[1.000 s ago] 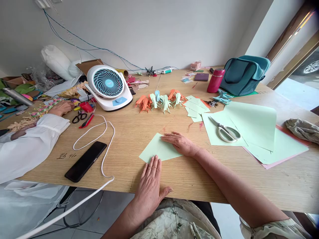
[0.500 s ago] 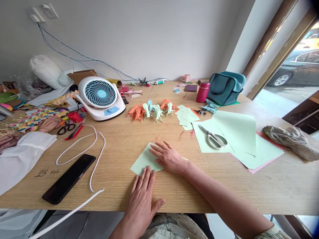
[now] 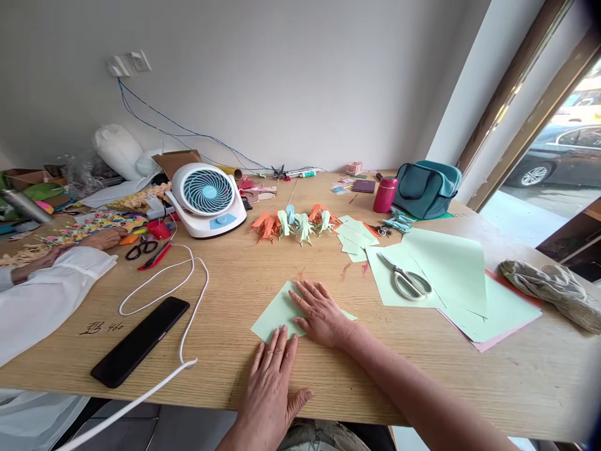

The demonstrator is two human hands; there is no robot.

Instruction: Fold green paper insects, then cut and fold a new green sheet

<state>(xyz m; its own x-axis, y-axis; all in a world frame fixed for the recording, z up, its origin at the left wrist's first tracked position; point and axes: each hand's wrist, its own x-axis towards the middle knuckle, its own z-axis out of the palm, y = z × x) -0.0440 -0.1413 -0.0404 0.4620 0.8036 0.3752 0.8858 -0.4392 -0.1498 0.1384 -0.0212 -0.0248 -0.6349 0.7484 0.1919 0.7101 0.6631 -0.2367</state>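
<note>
A pale green sheet of paper lies on the table in front of me, with one pointed corner showing past my right hand. My right hand rests flat across its right part, fingers spread. Along the near edge of the paper, the fingertips of my left hand press down, its thumb held out to the side. Neither hand grips anything. Beyond them stands a row of folded paper figures in orange, green and blue. Small green paper pieces lie to their right.
Silver scissors lie on large green sheets at right. A red flask and teal bag stand behind. Left are a fan, a black phone, a white cable and another person's sleeve.
The camera view has turned slightly left and up, so the scene sits lower and farther right. Both hands stay flat on the green paper; my right hand has shifted only slightly, if at all.
</note>
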